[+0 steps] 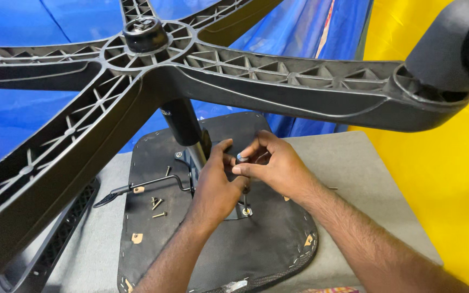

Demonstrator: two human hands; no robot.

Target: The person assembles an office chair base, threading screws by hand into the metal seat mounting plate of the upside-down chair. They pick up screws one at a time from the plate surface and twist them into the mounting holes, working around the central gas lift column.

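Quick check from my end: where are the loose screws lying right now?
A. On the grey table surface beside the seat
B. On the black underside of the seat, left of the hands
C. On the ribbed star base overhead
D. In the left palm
B: the loose screws lie on the black seat underside, near the lever and left of the left hand; the right hand works at the mounting plate.
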